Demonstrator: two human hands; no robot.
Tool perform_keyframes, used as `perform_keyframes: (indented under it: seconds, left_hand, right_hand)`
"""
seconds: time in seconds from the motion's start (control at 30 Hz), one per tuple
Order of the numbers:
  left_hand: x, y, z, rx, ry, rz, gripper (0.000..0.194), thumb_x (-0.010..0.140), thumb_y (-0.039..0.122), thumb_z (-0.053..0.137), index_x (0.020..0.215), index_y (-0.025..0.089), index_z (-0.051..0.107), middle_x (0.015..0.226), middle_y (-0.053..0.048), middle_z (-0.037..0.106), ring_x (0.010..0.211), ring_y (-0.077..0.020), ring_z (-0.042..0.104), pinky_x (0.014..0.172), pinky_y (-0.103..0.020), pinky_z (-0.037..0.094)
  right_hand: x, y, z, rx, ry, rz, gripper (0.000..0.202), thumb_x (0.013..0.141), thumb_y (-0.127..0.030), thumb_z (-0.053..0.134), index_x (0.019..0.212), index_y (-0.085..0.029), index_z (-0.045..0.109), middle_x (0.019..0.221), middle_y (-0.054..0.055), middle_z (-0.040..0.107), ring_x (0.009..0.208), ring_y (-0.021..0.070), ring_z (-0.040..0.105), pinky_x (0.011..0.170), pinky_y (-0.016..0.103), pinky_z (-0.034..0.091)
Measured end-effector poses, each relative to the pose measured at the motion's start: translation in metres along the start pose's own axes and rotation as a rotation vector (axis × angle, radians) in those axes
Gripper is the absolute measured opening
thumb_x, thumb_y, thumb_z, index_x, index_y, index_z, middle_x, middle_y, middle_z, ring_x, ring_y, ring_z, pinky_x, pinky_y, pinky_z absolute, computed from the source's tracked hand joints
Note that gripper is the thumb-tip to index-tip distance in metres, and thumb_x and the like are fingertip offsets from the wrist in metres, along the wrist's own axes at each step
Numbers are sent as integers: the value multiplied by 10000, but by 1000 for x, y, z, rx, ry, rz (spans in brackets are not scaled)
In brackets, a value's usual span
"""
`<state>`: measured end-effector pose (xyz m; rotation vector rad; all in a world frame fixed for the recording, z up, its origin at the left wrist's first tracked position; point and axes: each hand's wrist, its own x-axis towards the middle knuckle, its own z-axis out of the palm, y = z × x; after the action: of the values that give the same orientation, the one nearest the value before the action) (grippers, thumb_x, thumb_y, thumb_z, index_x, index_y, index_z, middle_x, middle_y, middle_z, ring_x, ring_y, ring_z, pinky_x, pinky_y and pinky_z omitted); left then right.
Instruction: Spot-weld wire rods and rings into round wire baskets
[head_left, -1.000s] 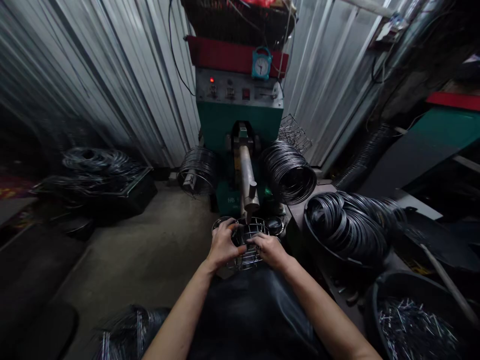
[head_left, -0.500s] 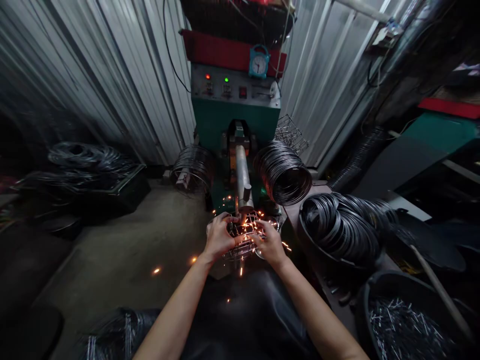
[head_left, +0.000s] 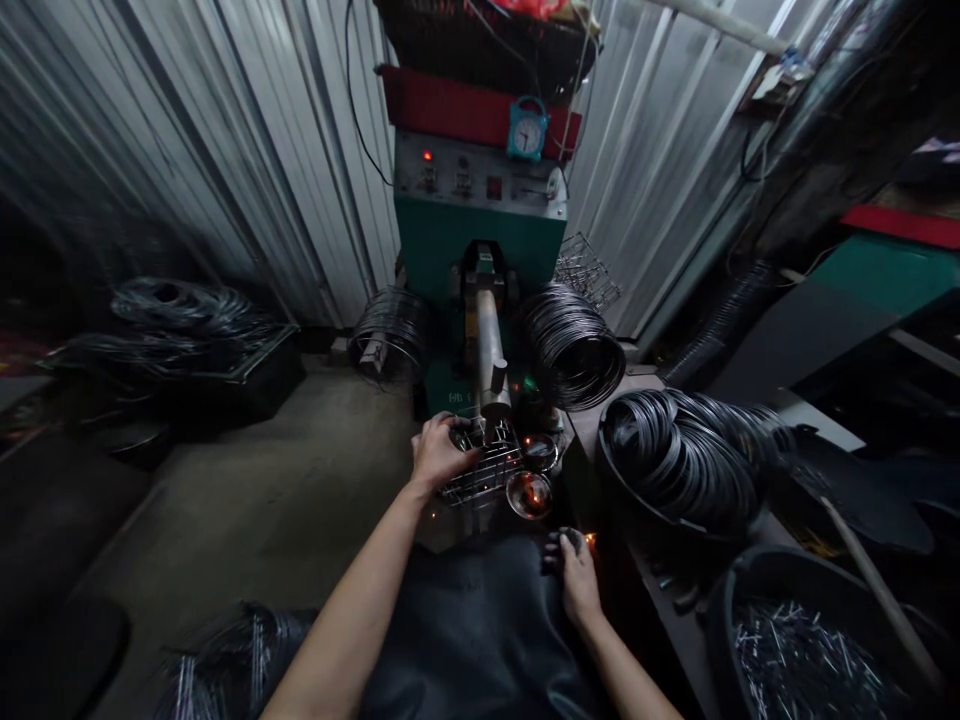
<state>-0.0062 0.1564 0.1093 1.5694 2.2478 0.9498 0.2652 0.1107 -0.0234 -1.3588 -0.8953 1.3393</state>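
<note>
My left hand point(head_left: 442, 455) grips the left side of a small wire rack point(head_left: 487, 478), which sits under the metal arm point(head_left: 491, 350) of the green machine point(head_left: 480, 235). Apart from the rack, near the dark apron point(head_left: 480, 620), is my right hand point(head_left: 576, 572), its fingers bent; what it holds, if anything, is too dark to make out. Two small round metal dishes, the nearer one point(head_left: 529, 495) with an orange glow, stand just right of the rack. A few faint sparks show near them.
Wire coils hang left point(head_left: 390, 335) and right point(head_left: 574, 345) of the machine. At the right, a tub point(head_left: 619, 480) holds wire rings and a bucket point(head_left: 724, 620) holds short metal pieces. A bin of wire point(head_left: 262, 370) stands left.
My right hand has left the wire rack and moved down and right toward the apron. The bright spark shower has mostly died out, and the machine's green light is off. My left hand stays on the rack.
</note>
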Motion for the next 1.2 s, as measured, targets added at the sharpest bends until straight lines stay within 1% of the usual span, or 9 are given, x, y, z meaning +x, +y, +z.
perform_keyframes:
  seconds: [0.2, 0.3, 0.4, 0.53, 0.63, 0.77, 0.97, 1.07, 1.2]
  left_hand:
    - [3, -5, 1, -20, 9, 53, 465, 597, 400, 720, 1029, 254, 630, 1263, -80, 527, 1205, -313, 451, 970, -480, 377]
    - [-6, -31, 9, -123, 42, 98, 702, 558, 457, 753, 1192, 258, 529, 1373, -90, 429, 1283, -325, 371, 1034, -504, 322]
    - [-27, -62, 26, -333, 94, 12, 1003, 505, 462, 789, 1355, 208, 319, 1422, -145, 352, 1317, -330, 327, 1068, -505, 290]
    - [-47, -77, 48, -674, 95, -172, 927, 588, 394, 755, 1357, 217, 268, 1337, -127, 465, 1230, -274, 464, 1018, -436, 393]
    - [-51, -73, 46, -770, 135, -186, 867, 621, 347, 726, 1344, 224, 264, 1365, -122, 431, 1235, -247, 462, 991, -390, 430]
    - [-65, -70, 20, -550, 137, -48, 887, 578, 340, 744, 1329, 197, 296, 1330, -131, 434, 1218, -263, 466, 1015, -427, 405]
    - [-93, -49, -7, -104, 34, 158, 893, 475, 312, 780, 1270, 172, 398, 1264, -131, 437, 1214, -305, 421, 1028, -452, 380]
    - [-96, -28, -11, -8, -29, 169, 877, 488, 310, 762, 1275, 192, 393, 1287, -123, 420, 1215, -307, 407, 1001, -442, 403]
    - [-97, -5, -13, 30, -63, 183, 832, 507, 296, 732, 1262, 189, 400, 1237, -111, 476, 1191, -300, 420, 976, -422, 412]
  right_hand:
    - [10, -40, -4, 388, -58, 315, 282, 589, -233, 730, 847, -186, 627, 596, -50, 575, 508, 97, 561, 480, 214, 484]
    - [8, -51, -6, 385, -126, 361, 255, 598, -246, 742, 824, -189, 640, 618, -33, 608, 531, 109, 576, 497, 233, 491]
    - [6, -42, -8, 145, -121, 188, 304, 608, -336, 748, 866, -195, 670, 649, -18, 642, 559, 129, 584, 492, 233, 469]
    - [4, -20, -16, -358, -254, -172, 251, 641, -403, 707, 778, -193, 722, 796, 67, 711, 780, 236, 643, 717, 338, 505]
    - [2, -36, -11, -555, -411, -329, 219, 707, -398, 635, 768, -211, 730, 803, 85, 719, 788, 269, 655, 735, 379, 499]
    - [-10, -107, 27, -679, -647, -442, 214, 730, -280, 615, 923, -238, 698, 858, 30, 713, 801, 216, 647, 740, 317, 483]
    - [-16, -165, 94, -847, -946, -335, 162, 570, -104, 666, 712, -182, 659, 610, -59, 608, 595, 121, 549, 533, 190, 391]
    - [-13, -154, 105, -888, -901, -283, 141, 581, -68, 634, 676, -170, 658, 577, -57, 605, 577, 121, 555, 530, 193, 392]
    - [-23, -134, 104, -904, -658, -507, 189, 672, -78, 575, 761, -207, 681, 695, -18, 679, 681, 153, 620, 609, 216, 431]
